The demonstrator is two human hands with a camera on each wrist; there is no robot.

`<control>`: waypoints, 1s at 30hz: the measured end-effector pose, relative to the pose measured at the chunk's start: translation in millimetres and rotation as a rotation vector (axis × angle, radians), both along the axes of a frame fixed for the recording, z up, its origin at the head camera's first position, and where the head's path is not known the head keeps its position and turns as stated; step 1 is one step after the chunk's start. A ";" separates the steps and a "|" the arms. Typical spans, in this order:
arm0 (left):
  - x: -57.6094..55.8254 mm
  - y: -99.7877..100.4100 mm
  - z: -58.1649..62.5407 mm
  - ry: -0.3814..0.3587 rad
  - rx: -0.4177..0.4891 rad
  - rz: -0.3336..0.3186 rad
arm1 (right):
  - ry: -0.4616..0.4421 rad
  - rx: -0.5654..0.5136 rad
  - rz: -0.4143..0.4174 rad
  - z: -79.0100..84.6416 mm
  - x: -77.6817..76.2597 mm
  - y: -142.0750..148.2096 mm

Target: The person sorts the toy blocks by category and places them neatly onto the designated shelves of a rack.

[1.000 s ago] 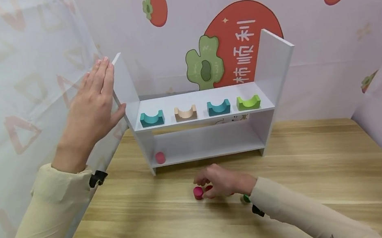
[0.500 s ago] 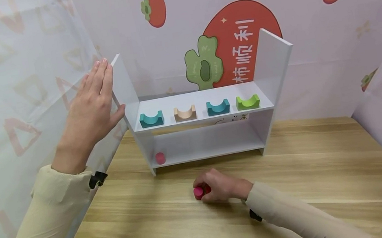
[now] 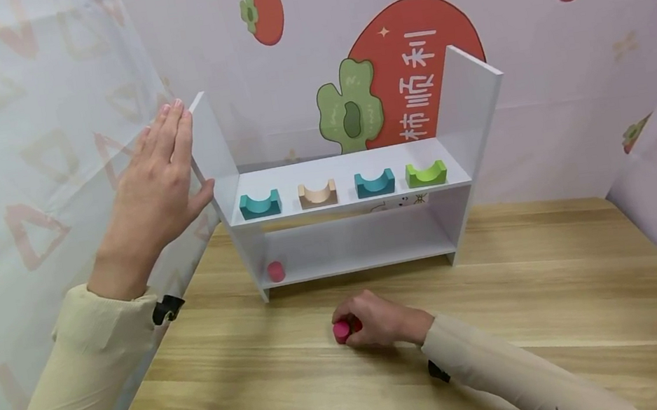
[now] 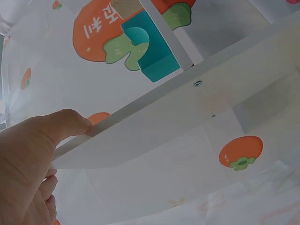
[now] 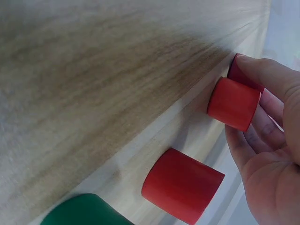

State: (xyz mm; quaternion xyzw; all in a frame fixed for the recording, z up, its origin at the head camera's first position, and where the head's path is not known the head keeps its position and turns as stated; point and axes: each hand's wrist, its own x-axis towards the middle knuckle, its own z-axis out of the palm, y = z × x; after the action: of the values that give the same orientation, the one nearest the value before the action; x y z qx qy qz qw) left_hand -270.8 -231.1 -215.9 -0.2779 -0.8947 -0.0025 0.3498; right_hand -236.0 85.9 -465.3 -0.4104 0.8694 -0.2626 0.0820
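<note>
In the head view my left hand (image 3: 154,181) rests on the left side panel of a white shelf (image 3: 357,247). Its fingers lie straight along the panel's outside, and the thumb touches the front edge, also seen in the left wrist view. Below the shelf my right hand (image 3: 376,322) is down at the table, pinching a magenta cylinder block (image 3: 342,332) between thumb and fingers. A red cylinder block (image 5: 233,103) sits right beside it within the hand's reach. Another red cylinder block (image 5: 183,185) and a green cylinder block (image 5: 84,211) follow in the right wrist view.
Along the upper board stand a teal cradle block (image 3: 261,208), a beige one, a second teal one and a lime green cradle block (image 3: 427,177). A pink cylinder block (image 3: 276,271) stands at the lower board's left end. Patterned cloth (image 3: 546,80) encloses the wooden table (image 3: 237,403).
My right hand has moved slightly left and closed its thumb and fingers around the magenta cylinder block. Its forearm now covers the green block. The left hand has stayed on the panel.
</note>
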 end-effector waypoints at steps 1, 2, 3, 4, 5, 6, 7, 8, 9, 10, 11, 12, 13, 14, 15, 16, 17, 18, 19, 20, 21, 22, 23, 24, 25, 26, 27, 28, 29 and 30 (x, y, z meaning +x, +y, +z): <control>0.0 0.0 -0.1 0.000 0.001 0.000 | -0.005 -0.002 0.003 0.8 -0.1 0.0; -0.1 -0.1 -0.3 -0.002 0.001 0.001 | -0.014 -0.006 0.006 2.0 -0.3 -0.2; -0.1 -0.2 -0.3 -0.002 0.000 0.001 | -0.027 -0.009 0.008 3.8 -0.4 -0.4; -0.2 -0.2 -0.3 -0.003 0.000 0.002 | -0.038 -0.013 0.010 5.9 -0.5 -0.6; -0.2 -0.3 -0.4 -0.005 0.001 0.003 | -0.048 -0.015 0.010 7.9 -0.9 -0.9; -0.3 -0.4 -0.4 -0.004 0.000 0.003 | -0.063 -0.014 0.008 10.6 -1.2 -1.1; -0.4 -0.4 -0.3 -0.004 0.000 0.003 | -0.075 -0.012 0.005 13.1 -2.0 -1.4; -0.6 -0.4 -0.2 -0.004 0.001 0.003 | -0.082 -0.010 0.002 15.7 -3.1 -1.9; -0.6 -0.5 -0.1 -0.003 0.002 0.002 | -0.087 -0.005 -0.002 18.5 -4.2 -2.2; -0.7 -0.5 -0.1 -0.002 0.003 0.002 | -0.089 -0.002 -0.006 20.9 -5.6 -2.5; -0.7 -0.5 -0.2 -0.001 0.004 0.001 | -0.089 0.003 -0.012 24.0 -6.9 -2.9; -0.8 -0.5 -0.2 0.001 0.005 0.000 | -0.086 0.005 -0.017 27.0 -8.3 -3.1; -0.8 -0.5 -0.3 0.002 0.005 0.000 | -0.080 0.006 -0.021 29.8 -9.8 -3.4; -0.8 -0.5 -0.4 0.003 0.005 -0.001 | -0.076 0.008 -0.028 32.8 -11.1 -3.7; -0.7 -0.6 -0.5 0.003 0.005 -0.001 | -0.074 0.008 -0.033 35.6 -12.6 -3.9; -0.7 -0.5 -0.5 0.004 0.005 -0.002 | -0.073 0.005 -0.037 38.5 -14.3 -4.0; -0.7 -0.4 -0.3 0.005 0.005 -0.002 | -0.072 0.003 -0.040 41.3 -15.8 -4.1; -0.8 -0.4 -0.2 0.006 0.005 -0.001 | -0.074 -0.002 -0.043 43.7 -17.5 -4.2; -0.8 -0.4 -0.1 0.007 0.004 -0.001 | -0.080 -0.011 -0.040 46.0 -19.5 -4.7; -0.8 -0.4 0.0 0.007 0.003 0.000 | -0.086 -0.021 -0.040 48.3 -21.5 -5.0; -0.9 -0.4 0.2 0.007 0.003 0.000 | -0.091 -0.035 -0.037 50.3 -23.6 -5.5; -0.9 -0.4 0.3 0.007 0.003 0.001 | -0.093 -0.047 -0.035 52.2 -25.6 -6.0; -0.8 -0.5 0.4 0.006 0.003 0.001 | -0.091 -0.058 -0.034 54.0 -27.8 -6.7; -0.7 -0.5 0.4 0.005 0.004 0.001 | -0.082 -0.066 -0.035 55.5 -30.2 -7.7; -0.6 -0.5 0.4 0.004 0.005 0.001 | -0.071 -0.070 -0.038 57.0 -32.6 -8.8; -0.6 -0.5 0.4 0.003 0.006 0.001 | -0.060 -0.071 -0.045 57.9 -35.0 -9.7; -0.4 -0.5 0.3 0.001 0.006 0.001 | -0.048 -0.069 -0.053 59.0 -37.3 -10.9; -0.4 -0.5 0.2 -0.001 0.007 0.000 | -0.035 -0.063 -0.063 59.7 -39.8 -12.2; -0.3 -0.4 0.1 -0.002 0.008 0.000 | -0.024 -0.055 -0.075 60.3 -42.2 -13.6; -0.2 -0.3 0.0 -0.004 0.006 0.001 | -0.017 -0.047 -0.089 60.8 -44.5 -15.0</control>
State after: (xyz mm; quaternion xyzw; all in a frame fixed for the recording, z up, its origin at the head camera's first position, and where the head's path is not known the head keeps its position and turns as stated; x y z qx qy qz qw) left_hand -271.0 -231.4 -215.9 -0.2763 -0.8954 -0.0057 0.3490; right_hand -280.4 70.9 -404.4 -0.3709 0.8797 -0.2897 0.0683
